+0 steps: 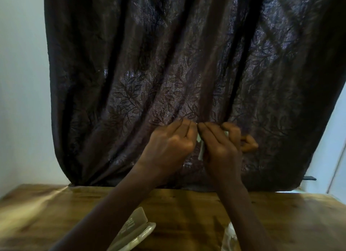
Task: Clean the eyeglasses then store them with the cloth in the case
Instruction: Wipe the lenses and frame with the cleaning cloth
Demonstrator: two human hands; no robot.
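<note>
Both hands are raised together in front of the curtain, well above the table. The left hand [168,144] has its fingers curled, tips pinching at the point where the two hands meet. The right hand [221,149] pinches a pale cloth [200,147], a strip of which shows in the gap between the hands.

Of the eyeglasses [196,123], only a thin glint at the touching fingertips can be made out. The lenses and temples cannot be distinguished against the dark fabric.

Judgement: the lens-wiping step is in hand. It is best done with the frame steadied at the rim or bridge, the cloth folded over both faces of one lens, light circular strokes, and bare fingers kept off the glass.

Surface: a glossy wooden table [187,209]. On it, near centre, the case [134,230] lies open, ready for storing. A crumpled clear wrapper [228,235] lies to the right of the case.

Room: a dark brown leaf-patterned curtain [168,63] hangs at the far edge of the table, with pale walls [22,82] on either side.
</note>
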